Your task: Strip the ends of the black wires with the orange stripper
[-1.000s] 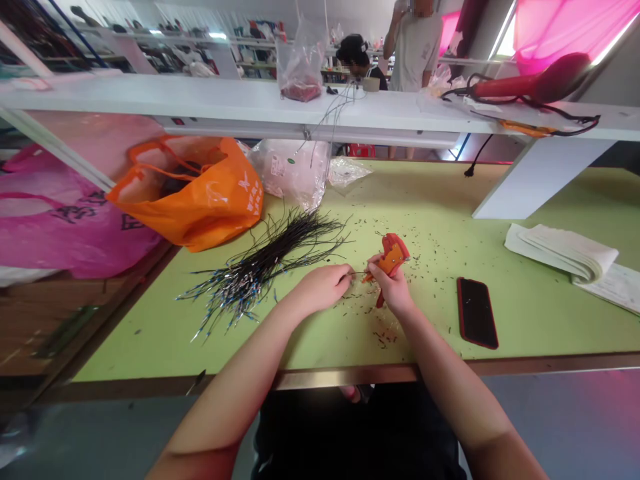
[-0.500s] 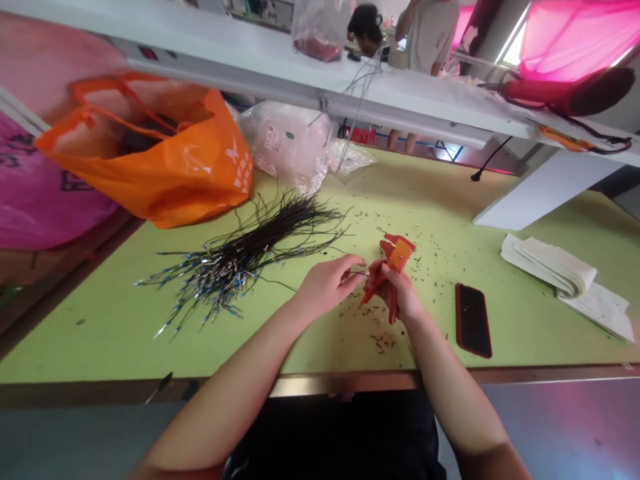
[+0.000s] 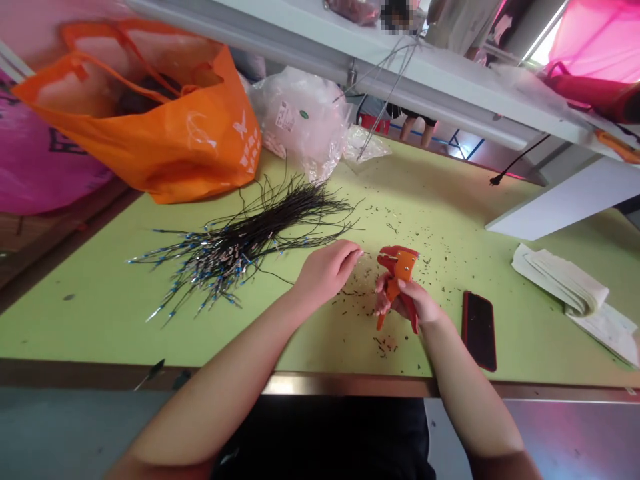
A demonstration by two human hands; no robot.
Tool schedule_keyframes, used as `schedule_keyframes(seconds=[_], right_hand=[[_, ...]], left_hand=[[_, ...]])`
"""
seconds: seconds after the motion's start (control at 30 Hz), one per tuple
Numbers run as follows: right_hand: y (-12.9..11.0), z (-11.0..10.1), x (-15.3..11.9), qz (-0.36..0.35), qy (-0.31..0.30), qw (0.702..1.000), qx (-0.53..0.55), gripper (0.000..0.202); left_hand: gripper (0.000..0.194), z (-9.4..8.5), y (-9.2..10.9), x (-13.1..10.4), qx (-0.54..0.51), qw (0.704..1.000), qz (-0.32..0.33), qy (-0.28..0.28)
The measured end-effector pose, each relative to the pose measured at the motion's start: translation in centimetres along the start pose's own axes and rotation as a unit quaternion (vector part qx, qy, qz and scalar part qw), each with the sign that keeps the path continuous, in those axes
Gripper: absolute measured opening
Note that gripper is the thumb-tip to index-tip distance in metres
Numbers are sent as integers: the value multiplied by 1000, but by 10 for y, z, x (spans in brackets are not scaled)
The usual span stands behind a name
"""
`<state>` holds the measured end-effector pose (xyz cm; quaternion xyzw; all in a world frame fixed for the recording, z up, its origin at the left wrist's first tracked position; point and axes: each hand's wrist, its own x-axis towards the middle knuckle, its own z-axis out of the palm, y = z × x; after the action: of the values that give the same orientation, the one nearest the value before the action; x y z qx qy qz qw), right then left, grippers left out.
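My left hand point(image 3: 330, 267) is closed in a pinch on a thin black wire, whose short end points right toward the tool's jaws. A wire stretch also runs from behind this hand toward the bundle. My right hand point(image 3: 407, 299) is wrapped round the handles of a red and orange wire stripper point(image 3: 404, 263), its jaws facing left, a small gap from the wire end. Left of my hands lies a bundle of black wires point(image 3: 270, 223) with blue and silver tips on the green table point(image 3: 310, 347).
An orange bag point(image 3: 190, 147) and clear plastic bags point(image 3: 305, 123) stand at the back left. A phone point(image 3: 479, 330) and folded papers point(image 3: 565, 273) lie to the right. Small dark scraps surround the tool. A white shelf point(image 3: 300, 40) crosses above; a person's legs show behind.
My left hand's fingers have closed together. The stripper has tilted, its jaws now pointing left, and sits slightly farther from my left hand. The view has shifted.
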<state>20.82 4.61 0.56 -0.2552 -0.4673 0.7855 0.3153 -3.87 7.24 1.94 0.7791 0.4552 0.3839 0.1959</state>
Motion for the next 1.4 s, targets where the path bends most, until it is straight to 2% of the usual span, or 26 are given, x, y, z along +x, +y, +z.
schedule_keyframes(seconds=[0.1, 0.33, 0.57, 0.83, 1.1, 1.4], right_hand=[[6, 0, -3, 17, -50, 999, 13, 44], [4, 2, -3, -5, -57, 998, 32, 40], [5, 0, -2, 17, -67, 997, 29, 42], [7, 1, -4, 27, -43, 999, 5, 43], [7, 3, -5, 14, -39, 999, -11, 43], [5, 2, -5, 15, -32, 999, -24, 46]], left_hand=[[27, 4, -1, -2, 12, 999, 30, 3], [26, 11, 4, -8, 23, 996, 86, 30], [25, 13, 2, -8, 28, 996, 85, 29], [27, 14, 6, -9, 17, 996, 86, 23], [26, 15, 7, -10, 14, 997, 73, 7], [28, 16, 7, -10, 7, 996, 85, 21]])
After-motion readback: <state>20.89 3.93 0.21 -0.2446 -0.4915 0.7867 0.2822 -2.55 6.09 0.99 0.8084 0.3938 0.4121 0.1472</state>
